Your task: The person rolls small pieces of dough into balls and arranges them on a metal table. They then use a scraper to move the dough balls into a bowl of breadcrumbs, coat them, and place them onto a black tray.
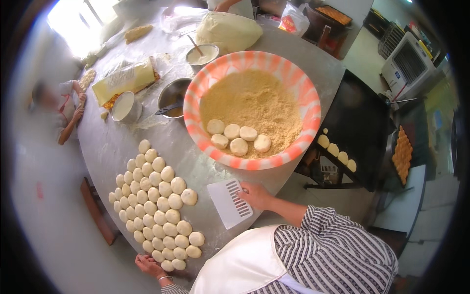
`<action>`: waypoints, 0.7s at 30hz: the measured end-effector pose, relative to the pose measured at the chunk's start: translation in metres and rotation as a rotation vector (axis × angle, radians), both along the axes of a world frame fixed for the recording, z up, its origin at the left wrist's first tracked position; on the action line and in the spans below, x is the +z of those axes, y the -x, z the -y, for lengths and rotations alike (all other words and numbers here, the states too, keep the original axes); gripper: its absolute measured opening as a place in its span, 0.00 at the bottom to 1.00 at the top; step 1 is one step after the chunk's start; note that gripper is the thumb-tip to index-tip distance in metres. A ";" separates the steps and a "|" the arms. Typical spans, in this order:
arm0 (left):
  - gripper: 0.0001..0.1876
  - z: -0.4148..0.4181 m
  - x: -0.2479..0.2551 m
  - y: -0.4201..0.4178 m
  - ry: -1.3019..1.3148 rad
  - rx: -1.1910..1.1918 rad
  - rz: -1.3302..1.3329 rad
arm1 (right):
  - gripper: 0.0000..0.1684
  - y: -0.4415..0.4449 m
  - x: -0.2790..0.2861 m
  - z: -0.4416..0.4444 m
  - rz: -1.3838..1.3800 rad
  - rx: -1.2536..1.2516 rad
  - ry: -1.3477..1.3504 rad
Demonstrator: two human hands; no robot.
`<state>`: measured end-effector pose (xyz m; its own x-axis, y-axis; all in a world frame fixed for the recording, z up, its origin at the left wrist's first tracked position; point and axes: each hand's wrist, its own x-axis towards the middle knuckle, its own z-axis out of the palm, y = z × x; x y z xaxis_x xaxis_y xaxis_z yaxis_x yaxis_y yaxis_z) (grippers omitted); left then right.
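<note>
My right hand (255,196) grips a white slotted plastic scraper (228,205) by its slotted end, over the metal table in front of the basin. At the table's near left edge, my left hand (148,265) touches the lower border of a large patch of round dough pieces (160,217), its fingers partly hidden from view. Several whitish dough rounds (239,146) lie on tan crumbs (257,99) inside a red-and-white plastic basin (253,164).
A dark bowl (172,97), flour containers (126,107) and a bag (126,79) stand behind the dough. A black tray (352,121) with dough rounds is at right. One person (66,106) works at the left, another (229,5) across the table (106,136).
</note>
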<state>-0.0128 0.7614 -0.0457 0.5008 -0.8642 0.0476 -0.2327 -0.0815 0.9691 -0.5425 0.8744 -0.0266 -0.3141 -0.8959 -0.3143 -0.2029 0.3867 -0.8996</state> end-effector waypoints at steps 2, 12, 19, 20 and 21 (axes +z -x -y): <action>0.15 0.001 0.001 -0.002 0.026 0.012 -0.031 | 0.17 -0.001 -0.004 0.001 -0.057 0.031 -0.005; 0.13 0.000 0.019 0.013 -0.012 -0.004 0.067 | 0.16 -0.014 -0.009 0.013 -0.071 -0.177 0.005; 0.15 -0.011 0.017 0.003 0.027 -0.021 0.114 | 0.14 -0.026 -0.014 0.072 -0.311 -0.181 0.051; 0.15 -0.012 0.018 0.004 0.029 -0.021 0.113 | 0.15 -0.028 -0.009 0.081 -0.331 -0.177 0.065; 0.15 -0.012 0.020 0.007 0.034 -0.023 0.111 | 0.15 -0.026 -0.009 0.092 -0.363 -0.134 0.039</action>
